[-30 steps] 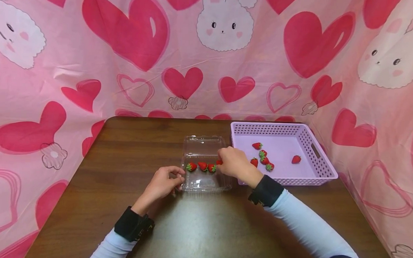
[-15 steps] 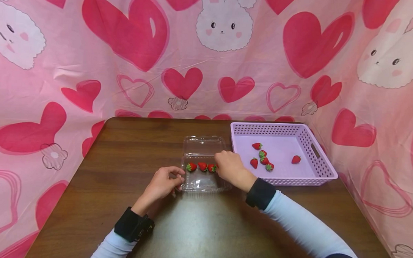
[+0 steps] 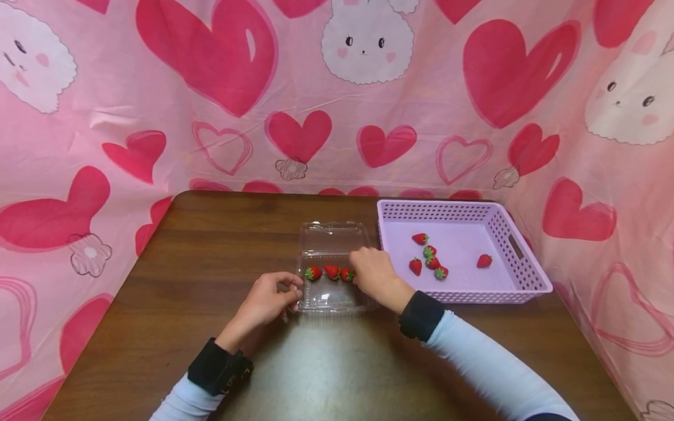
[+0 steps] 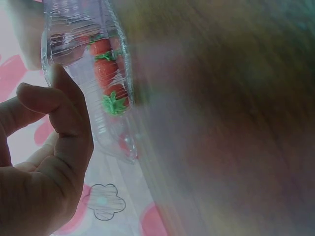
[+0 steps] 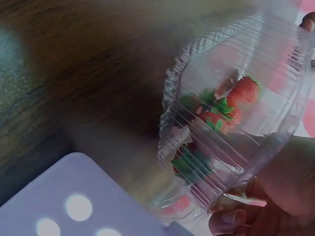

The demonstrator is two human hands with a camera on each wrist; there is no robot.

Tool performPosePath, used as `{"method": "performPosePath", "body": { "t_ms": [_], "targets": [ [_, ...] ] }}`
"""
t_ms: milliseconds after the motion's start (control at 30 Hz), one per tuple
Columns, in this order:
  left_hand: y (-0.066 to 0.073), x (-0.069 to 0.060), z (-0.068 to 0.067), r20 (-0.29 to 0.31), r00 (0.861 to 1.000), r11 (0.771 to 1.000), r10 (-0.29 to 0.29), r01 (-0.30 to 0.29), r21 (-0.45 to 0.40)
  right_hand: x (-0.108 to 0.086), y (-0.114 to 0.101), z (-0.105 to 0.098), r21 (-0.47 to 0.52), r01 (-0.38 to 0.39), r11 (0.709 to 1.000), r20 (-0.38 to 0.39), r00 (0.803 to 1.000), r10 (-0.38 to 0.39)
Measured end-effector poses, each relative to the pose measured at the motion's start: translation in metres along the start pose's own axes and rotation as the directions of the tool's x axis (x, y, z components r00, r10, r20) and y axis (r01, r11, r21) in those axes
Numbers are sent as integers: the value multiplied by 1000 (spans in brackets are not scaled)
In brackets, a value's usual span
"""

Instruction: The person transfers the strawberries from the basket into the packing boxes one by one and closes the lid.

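Note:
A clear plastic container stands with its lid folded back. Several strawberries lie in a row inside, one at the left end. My left hand holds the container's left edge with curled fingers; in the left wrist view this hand has a fingertip at the rim. At the right end of the row is my right hand, its fingertips hidden from above. Through the clear wall, the right wrist view shows that hand's fingers around a strawberry with green leaves.
A lilac perforated basket stands at the right on the brown wooden table. Several strawberries lie in it, one apart at the right. Pink heart-patterned cloth hangs behind and beside the table.
Over the last second my right hand has moved slightly left and lower into the container with the strawberry. My left hand has stayed at the left edge.

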State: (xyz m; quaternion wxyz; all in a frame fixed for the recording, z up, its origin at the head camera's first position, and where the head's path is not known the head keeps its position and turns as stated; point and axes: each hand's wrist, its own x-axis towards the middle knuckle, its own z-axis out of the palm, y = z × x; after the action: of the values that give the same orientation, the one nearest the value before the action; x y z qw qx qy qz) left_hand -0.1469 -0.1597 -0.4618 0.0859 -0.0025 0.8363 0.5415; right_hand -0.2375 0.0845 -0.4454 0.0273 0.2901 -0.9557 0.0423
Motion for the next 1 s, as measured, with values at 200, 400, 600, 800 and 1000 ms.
{"method": "performPosePath", "body": {
  "t_ms": [200,400,600,800,1000],
  "targets": [
    [0,0,0,-1,1000,1000,2,-2,-2,0,0,2,-31,-2,1000,1,1000,2],
    [1,0,2,-1,1000,1000,2,-2,0,1,2,4,-39,3,999,-28,1000,-5],
    [1,0,3,-2,1000,1000,2,-2,-2,-1,4,2,0,7,1000,1,1000,-7],
    [1,1,4,3,1000,1000,-5,5,-2,-2,5,-8,111,-36,993,61,998,29],
    [1,1,2,4,1000,1000,8,-8,-9,-3,9,-18,197,-23,980,2,1000,23]
  ]
}}
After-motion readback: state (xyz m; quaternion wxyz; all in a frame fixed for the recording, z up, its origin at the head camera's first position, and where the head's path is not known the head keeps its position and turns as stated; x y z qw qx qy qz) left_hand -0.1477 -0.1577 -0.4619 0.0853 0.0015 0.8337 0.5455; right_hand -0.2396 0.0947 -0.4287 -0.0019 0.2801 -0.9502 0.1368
